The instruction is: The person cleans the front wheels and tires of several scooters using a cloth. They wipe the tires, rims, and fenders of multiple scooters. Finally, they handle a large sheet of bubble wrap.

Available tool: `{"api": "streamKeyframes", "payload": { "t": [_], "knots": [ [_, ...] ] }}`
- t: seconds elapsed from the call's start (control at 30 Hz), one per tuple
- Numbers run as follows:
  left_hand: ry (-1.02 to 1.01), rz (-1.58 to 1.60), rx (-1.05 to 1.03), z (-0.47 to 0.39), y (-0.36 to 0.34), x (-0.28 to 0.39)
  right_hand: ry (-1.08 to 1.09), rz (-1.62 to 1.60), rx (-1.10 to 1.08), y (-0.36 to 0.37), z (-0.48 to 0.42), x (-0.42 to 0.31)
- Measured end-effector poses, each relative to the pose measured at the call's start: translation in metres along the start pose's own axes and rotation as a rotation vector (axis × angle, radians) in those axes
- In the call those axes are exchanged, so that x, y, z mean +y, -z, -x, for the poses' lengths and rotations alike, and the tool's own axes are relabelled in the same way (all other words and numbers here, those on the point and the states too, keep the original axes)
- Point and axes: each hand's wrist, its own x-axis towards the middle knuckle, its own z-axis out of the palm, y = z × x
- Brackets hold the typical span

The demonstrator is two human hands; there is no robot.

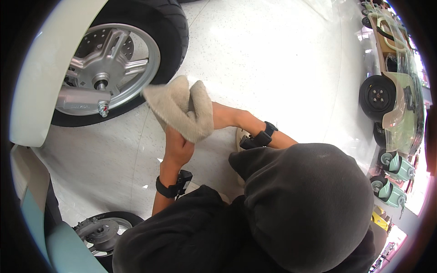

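Observation:
A folded beige cloth (pixel 177 109) is held up between my hands, just right of a scooter's wheel. My left hand (pixel 179 146) grips it from below, its fingers partly under the fabric. At the cloth's right side is my right hand (pixel 223 116), whose fingers are hidden inside or behind the folds. The wheel has a silver alloy rim (pixel 155 56), a black tyre (pixel 170 34) and a perforated brake disc. An axle nut (pixel 103 108) sits at the end of a silver arm (pixel 80 98), under a pale body panel (pixel 51 68).
Light blue bodywork (pixel 68 245) and a second wheel (pixel 102 232) lie at lower left. The speckled floor (pixel 273 68) spreads ahead. Along the right edge stand a plastic-wrapped vehicle (pixel 403 112) with a black wheel and several small green scooters (pixel 396 167).

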Motion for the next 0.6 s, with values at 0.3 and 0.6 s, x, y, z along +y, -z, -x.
{"api": "streamKeyframes", "payload": {
  "t": [0.3,0.6],
  "knots": [
    [-0.047,-0.327,-0.057,0.009,-0.006,-0.013,0.060,-0.049,0.125,0.014,0.025,0.002],
    [-0.273,-0.174,0.048,-0.073,-0.028,0.027,0.177,0.251,0.497,0.086,0.062,-0.023]
  ]
}}
